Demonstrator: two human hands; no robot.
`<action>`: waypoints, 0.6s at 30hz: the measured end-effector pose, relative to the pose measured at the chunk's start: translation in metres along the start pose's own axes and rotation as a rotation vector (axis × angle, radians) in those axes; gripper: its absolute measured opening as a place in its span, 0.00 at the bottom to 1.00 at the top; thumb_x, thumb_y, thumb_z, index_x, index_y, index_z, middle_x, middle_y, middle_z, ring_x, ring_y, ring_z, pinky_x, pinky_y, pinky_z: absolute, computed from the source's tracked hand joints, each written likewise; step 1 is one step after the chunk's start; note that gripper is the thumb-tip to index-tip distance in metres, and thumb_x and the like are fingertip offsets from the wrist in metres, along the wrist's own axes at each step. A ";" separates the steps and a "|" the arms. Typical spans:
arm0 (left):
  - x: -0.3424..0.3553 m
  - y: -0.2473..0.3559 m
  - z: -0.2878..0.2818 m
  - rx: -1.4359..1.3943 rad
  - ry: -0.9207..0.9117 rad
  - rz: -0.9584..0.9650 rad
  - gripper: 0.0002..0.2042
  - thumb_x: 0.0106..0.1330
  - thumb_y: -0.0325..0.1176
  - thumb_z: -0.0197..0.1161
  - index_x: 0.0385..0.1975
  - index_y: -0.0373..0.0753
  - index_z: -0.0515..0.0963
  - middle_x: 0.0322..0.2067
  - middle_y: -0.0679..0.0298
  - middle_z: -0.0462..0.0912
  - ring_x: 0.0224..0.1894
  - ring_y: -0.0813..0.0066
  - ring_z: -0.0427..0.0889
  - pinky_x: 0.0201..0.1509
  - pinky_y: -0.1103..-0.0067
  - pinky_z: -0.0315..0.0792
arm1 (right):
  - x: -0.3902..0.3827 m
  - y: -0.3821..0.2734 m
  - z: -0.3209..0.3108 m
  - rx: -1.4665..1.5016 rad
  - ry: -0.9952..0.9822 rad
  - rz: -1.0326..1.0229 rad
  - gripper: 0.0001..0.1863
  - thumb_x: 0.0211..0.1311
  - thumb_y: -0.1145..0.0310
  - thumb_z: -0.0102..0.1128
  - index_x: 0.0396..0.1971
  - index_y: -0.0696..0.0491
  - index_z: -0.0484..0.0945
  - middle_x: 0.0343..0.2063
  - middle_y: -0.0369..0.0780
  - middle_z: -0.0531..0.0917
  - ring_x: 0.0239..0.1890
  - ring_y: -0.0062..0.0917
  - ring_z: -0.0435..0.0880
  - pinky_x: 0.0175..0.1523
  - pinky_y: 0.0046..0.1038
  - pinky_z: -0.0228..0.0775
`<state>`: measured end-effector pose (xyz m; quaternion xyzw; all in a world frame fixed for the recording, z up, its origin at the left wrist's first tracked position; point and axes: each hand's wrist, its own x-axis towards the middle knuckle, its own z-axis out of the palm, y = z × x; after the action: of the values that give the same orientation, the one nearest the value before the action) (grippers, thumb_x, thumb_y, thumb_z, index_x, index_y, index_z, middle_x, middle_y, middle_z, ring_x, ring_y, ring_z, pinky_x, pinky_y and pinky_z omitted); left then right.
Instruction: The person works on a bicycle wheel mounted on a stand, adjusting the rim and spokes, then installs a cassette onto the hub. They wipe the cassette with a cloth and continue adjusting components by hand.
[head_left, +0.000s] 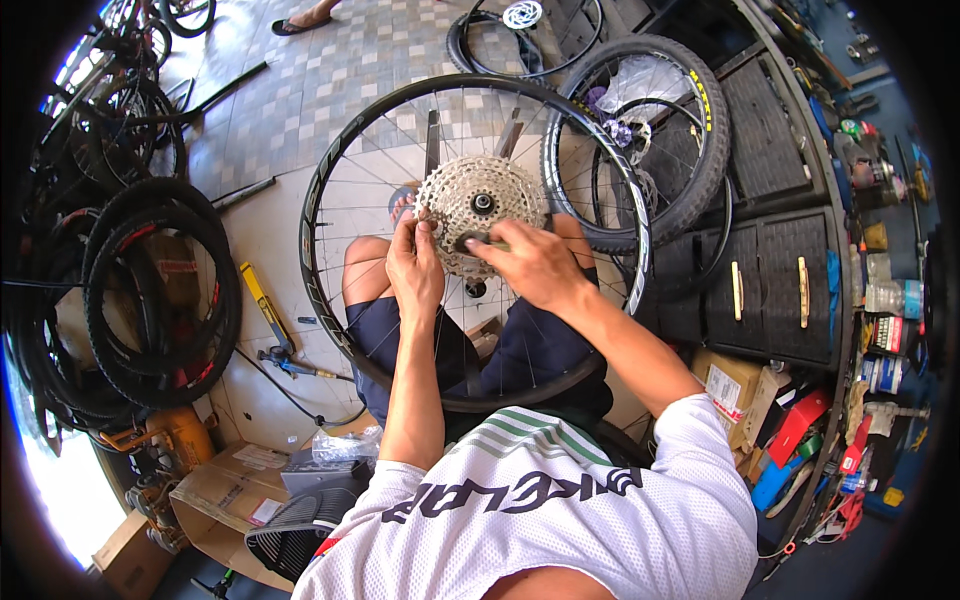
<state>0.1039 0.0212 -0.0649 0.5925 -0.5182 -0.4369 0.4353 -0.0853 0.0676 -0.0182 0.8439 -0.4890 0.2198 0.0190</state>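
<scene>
A bicycle wheel point(332, 330) with a black rim and thin spokes lies across my lap. At its hub sits a large silver cassette point(450, 185), its dark axle end point(483, 203) facing up. My left hand point(415, 268) is closed in a pinch at the cassette's left lower edge; what its fingertips hold, if anything, is too small to make out. My right hand point(535, 262) pinches a small dark round part point(468, 241) over the cassette's lower teeth, just below the axle end. The fingers partly cover that part.
A second wheel with a knobbly tyre point(700, 150) leans at the right against black drawers point(770, 270). Several loose tyres point(225, 300) hang at the left. A yellow-handled tool point(262, 295) and an air hose point(275, 388) lie on the floor, near a cardboard box point(215, 490). Another person's foot point(305, 20) shows at the far edge.
</scene>
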 end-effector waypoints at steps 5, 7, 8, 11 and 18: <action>-0.003 0.001 0.008 -0.023 0.032 0.043 0.13 0.76 0.33 0.54 0.50 0.31 0.80 0.38 0.54 0.88 0.40 0.69 0.85 0.48 0.74 0.77 | -0.038 0.040 -0.034 -0.048 -0.099 0.152 0.14 0.64 0.72 0.62 0.48 0.44 0.86 0.36 0.38 0.80 0.37 0.30 0.84 0.40 0.30 0.83; -0.004 0.004 0.008 -0.019 0.024 0.035 0.13 0.77 0.33 0.54 0.50 0.31 0.80 0.38 0.54 0.88 0.40 0.70 0.85 0.48 0.74 0.76 | -0.031 0.053 -0.040 0.024 -0.122 0.349 0.11 0.68 0.70 0.61 0.46 0.46 0.87 0.34 0.39 0.80 0.33 0.31 0.84 0.36 0.32 0.81; -0.005 0.006 0.007 -0.017 0.017 0.025 0.13 0.77 0.33 0.54 0.50 0.31 0.80 0.38 0.54 0.88 0.40 0.70 0.85 0.48 0.74 0.76 | -0.024 0.059 -0.041 0.050 -0.044 0.388 0.10 0.69 0.68 0.60 0.47 0.47 0.86 0.34 0.39 0.80 0.31 0.31 0.84 0.35 0.33 0.81; -0.006 0.011 0.010 -0.029 0.012 0.030 0.14 0.77 0.33 0.54 0.50 0.31 0.80 0.37 0.54 0.87 0.39 0.70 0.85 0.48 0.74 0.76 | 0.001 0.068 -0.026 0.079 0.075 0.538 0.13 0.71 0.64 0.59 0.49 0.51 0.84 0.36 0.40 0.80 0.27 0.29 0.83 0.33 0.32 0.80; -0.006 0.008 0.006 0.023 0.031 0.053 0.12 0.77 0.35 0.54 0.45 0.31 0.80 0.33 0.54 0.86 0.34 0.70 0.83 0.42 0.73 0.76 | 0.001 -0.019 -0.004 -0.153 -0.278 0.667 0.20 0.69 0.70 0.53 0.56 0.67 0.73 0.43 0.51 0.77 0.34 0.38 0.86 0.40 0.36 0.85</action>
<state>0.0960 0.0264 -0.0586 0.5902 -0.5319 -0.4101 0.4479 -0.0707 0.0781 -0.0108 0.6560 -0.7502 0.0599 -0.0575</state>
